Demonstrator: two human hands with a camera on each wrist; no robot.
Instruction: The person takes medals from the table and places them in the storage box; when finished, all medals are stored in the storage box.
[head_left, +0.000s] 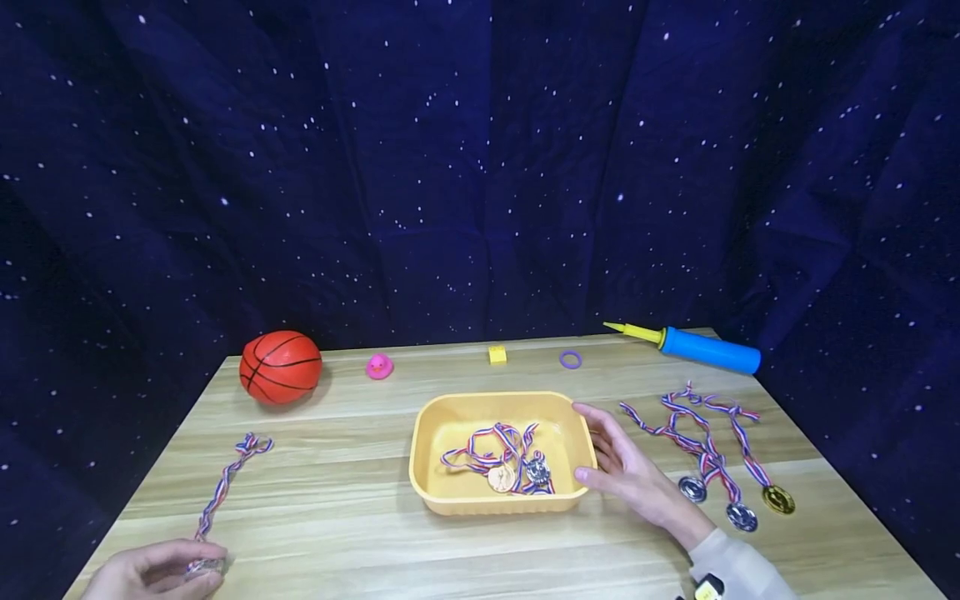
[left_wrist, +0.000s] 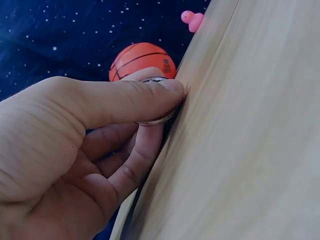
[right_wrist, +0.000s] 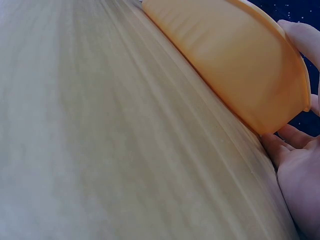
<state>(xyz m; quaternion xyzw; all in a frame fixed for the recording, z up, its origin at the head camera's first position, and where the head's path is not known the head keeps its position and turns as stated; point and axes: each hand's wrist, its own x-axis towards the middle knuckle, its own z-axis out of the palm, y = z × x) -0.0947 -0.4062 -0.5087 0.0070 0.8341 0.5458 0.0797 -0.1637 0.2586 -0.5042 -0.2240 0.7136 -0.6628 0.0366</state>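
My left hand [head_left: 153,571] is low at the table's left, pinching a silver-coloured medal [left_wrist: 159,120] between thumb and fingers. Its braided red, white and blue ribbon [head_left: 217,493] trails away across the tabletop. At the middle of the table sits a yellow plastic basin [head_left: 498,506]. Inside it lie a gold medal [head_left: 502,477] and a silver medal [head_left: 537,471] with tangled ribbons. My right hand [head_left: 630,475] holds the basin's right end, thumb on the rim near the front corner and fingers along the side. In the right wrist view, fingertips reach the basin's lower edge.
Two silver medals [head_left: 742,517] and one gold medal [head_left: 778,499] with ribbons lie right of the basin. Along the back are a red basketball [head_left: 281,367], pink duck [head_left: 379,367], yellow block [head_left: 497,355], purple ring [head_left: 571,359] and blue pump [head_left: 711,350]. A starry curtain [head_left: 480,167] hangs behind.
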